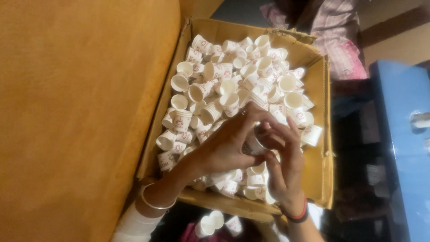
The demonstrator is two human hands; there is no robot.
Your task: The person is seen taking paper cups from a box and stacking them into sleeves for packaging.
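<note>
Orange-brown board (80, 112) fills the nine o'clock side. Beside it, a cardboard box (320, 89) holds loose white paper cups (237, 76). At five o'clock in the box, the left hand (224, 143) and right hand (284, 166) both curl their fingers closed around one stack of cups (254, 144), above the pile.

Matt white paper cups (233, 85) are filling a rough, torn brown cardboard box (319, 148); a smooth metal bangle (154, 205) is glinting on one wrist, while a soft, matt mustard cloth (80, 112) is lying alongside.
</note>
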